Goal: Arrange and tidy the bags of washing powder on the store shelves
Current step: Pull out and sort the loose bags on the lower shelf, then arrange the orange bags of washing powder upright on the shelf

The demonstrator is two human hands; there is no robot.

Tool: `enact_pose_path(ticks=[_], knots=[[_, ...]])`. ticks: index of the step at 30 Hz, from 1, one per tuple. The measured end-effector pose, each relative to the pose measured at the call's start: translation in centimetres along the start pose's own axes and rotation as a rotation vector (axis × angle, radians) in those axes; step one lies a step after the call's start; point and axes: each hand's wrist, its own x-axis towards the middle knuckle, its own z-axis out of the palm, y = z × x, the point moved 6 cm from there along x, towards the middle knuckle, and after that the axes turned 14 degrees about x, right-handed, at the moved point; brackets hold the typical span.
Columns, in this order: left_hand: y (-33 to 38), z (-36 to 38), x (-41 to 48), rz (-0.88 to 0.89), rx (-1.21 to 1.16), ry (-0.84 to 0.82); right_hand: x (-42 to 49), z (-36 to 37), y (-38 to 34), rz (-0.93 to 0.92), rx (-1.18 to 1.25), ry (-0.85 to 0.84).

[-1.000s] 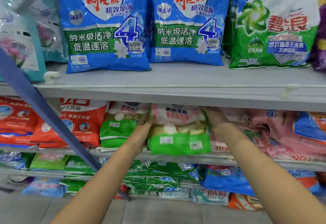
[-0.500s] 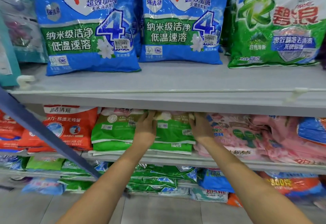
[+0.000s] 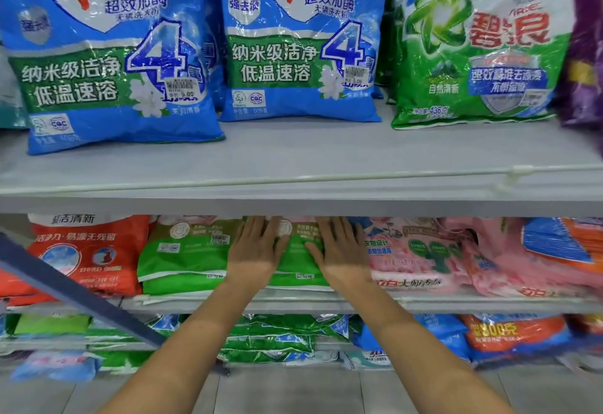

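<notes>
Left hand (image 3: 253, 250) and right hand (image 3: 342, 250), fingers straight, press flat on the green bag (image 3: 295, 262). Bag lies on the middle shelf (image 3: 456, 304), seemingly atop another. Pink bags (image 3: 421, 260) just right of it.

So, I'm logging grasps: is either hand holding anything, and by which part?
No grip on anything. The left hand and right hand lie flat, fingers straight, pressing the front face of the green bag, one toward each side.

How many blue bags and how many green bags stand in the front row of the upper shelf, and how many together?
Blue bags: 2
Green bag: 1
Total: 3
Bags behind them on the upper shelf are mostly hidden and are not counted.
</notes>
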Motion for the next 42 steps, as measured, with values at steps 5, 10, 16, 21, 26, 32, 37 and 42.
enact_pose_path(ticks=[5, 10, 16, 21, 26, 32, 37, 42], knots=[[-1.4, -0.3, -1.6, -0.102, -0.131, 0.028, -5.0, -3.6, 2.6, 0.007, 0.193, 0.154], [0.3, -0.9, -5.2, -0.170, -0.383, 0.083, -13.4, -7.6, 9.4, 0.192, 0.330, 0.442], [3.4, 0.2, -6.5, -0.237, -0.751, -0.082, -19.6, -13.6, 16.8, 0.350, 0.216, 0.677], [7.6, -0.1, -5.5, -0.251, -0.918, -0.130, -21.0, -18.8, 22.1, 0.337, 0.106, 0.750], [14.2, -0.6, -4.5, -0.293, -0.979, -0.113, -18.8, -23.3, 27.3, 0.165, -0.093, 0.663], [22.1, -1.2, -4.1, -0.304, -0.984, -0.094, -15.7, -24.3, 31.1, -0.027, -0.376, 0.397], [25.9, -2.1, -4.1, -0.299, -0.954, -0.065, -15.2, -24.7, 33.0, -0.128, -0.397, 0.305], [28.7, -3.0, -4.0, -0.292, -0.967, -0.057, -15.0, -25.7, 33.2, -0.243, -0.360, 0.356]])
